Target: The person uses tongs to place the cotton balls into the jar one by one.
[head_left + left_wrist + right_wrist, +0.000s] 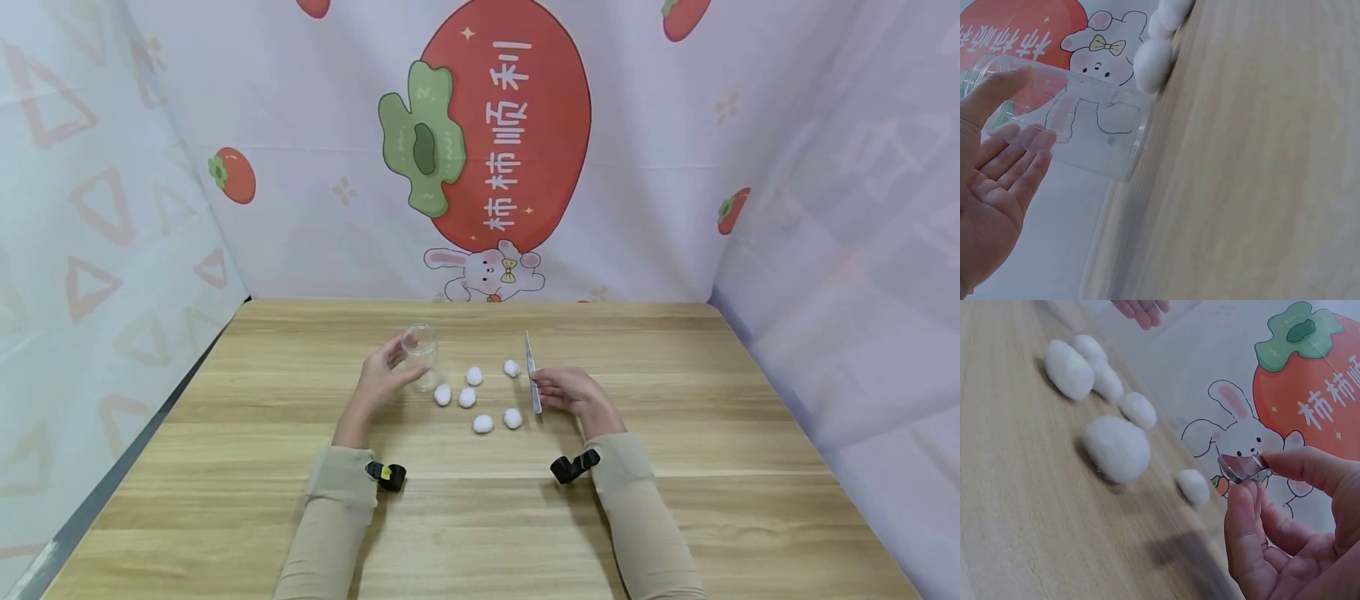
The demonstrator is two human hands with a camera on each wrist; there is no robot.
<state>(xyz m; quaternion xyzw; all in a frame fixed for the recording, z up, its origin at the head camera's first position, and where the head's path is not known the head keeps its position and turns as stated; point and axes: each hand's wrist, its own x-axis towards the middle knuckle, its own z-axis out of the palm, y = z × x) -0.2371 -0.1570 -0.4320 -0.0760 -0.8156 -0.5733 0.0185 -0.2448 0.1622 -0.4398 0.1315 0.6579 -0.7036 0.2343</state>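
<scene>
My left hand (381,379) holds a clear, open-mouthed plastic jar (422,360), thumb on one side and fingers on the other. The jar (1094,119) stands upright, its base at the tabletop. My right hand (573,390) pinches slim metal tweezers (533,379) between thumb and fingers, one end pointing away from me. In the right wrist view the curved end of the tweezers (1242,467) shows at the fingertips. Several white cotton balls lie loose between the hands; one cotton ball (443,395) is beside the jar, another cotton ball (512,368) close to the tweezers.
The wooden table (480,533) extends to a printed cloth backdrop (637,167) at its far edge. Cloth walls (90,250) flank it left and right. Black straps with small cameras (573,467) sit at both wrists.
</scene>
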